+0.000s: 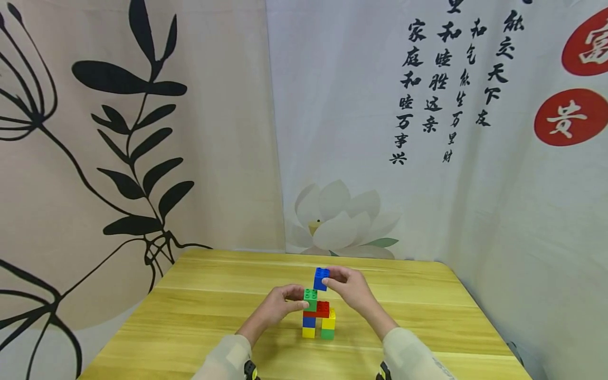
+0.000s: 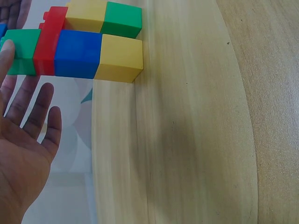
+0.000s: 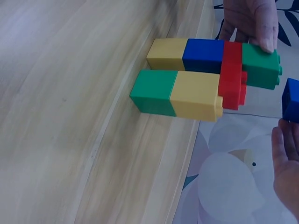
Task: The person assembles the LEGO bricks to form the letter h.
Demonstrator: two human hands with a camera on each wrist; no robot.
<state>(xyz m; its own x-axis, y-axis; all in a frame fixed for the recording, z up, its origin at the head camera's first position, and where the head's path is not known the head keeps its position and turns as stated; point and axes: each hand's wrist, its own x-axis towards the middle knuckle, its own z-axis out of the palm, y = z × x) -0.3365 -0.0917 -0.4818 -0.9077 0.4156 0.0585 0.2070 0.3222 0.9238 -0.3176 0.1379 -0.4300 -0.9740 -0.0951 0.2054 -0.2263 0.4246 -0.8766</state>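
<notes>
While the small tower of stacked plastic building bricks [image 1: 318, 318] stands near the middle of the pale wooden table [image 1: 199, 311], its top green studded brick [image 1: 311, 298] is pinched and steadied by the left hand [image 1: 277, 307]. To its right, a loose blue studded brick [image 1: 321, 278] is gripped in the fingertips of the right hand [image 1: 349, 287], held just above and apart from the tower. A square, level descent onto free studs is called for, with the tower braced. Printed fabric backdrops [image 1: 142, 132] hang behind; nothing is seen blocking the way.
</notes>
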